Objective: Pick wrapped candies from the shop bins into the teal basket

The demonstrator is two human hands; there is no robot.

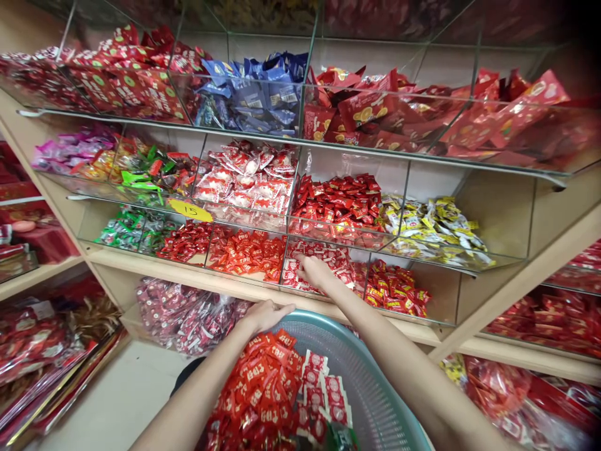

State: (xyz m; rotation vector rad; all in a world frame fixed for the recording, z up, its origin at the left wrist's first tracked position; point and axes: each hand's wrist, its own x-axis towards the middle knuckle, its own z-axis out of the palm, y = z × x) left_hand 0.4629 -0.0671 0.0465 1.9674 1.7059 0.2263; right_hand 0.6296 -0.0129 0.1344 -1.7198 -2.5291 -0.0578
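A teal plastic basket (375, 369) stands below the shelves, holding a heap of red wrapped candies (263, 382) and several red-and-white packets (323, 388). My left hand (268, 315) is closed over the basket's far left rim, its thumb lying along the edge. Over the front panel of a bottom-row compartment reaches my right hand (313, 272), the index finger stretched out and apart from the thumb. Beneath and behind it lie red-and-white wrapped candies (333, 257). No candy shows between its fingers.
Clear-walled bins hold orange-red candies (248, 254), red candies (397, 288) and yellow-and-white candies (432, 225). A yellow tag (190, 210) reads 15. A wooden shelf edge (188, 272) runs behind the basket. Bagged candies (188, 313) lie underneath.
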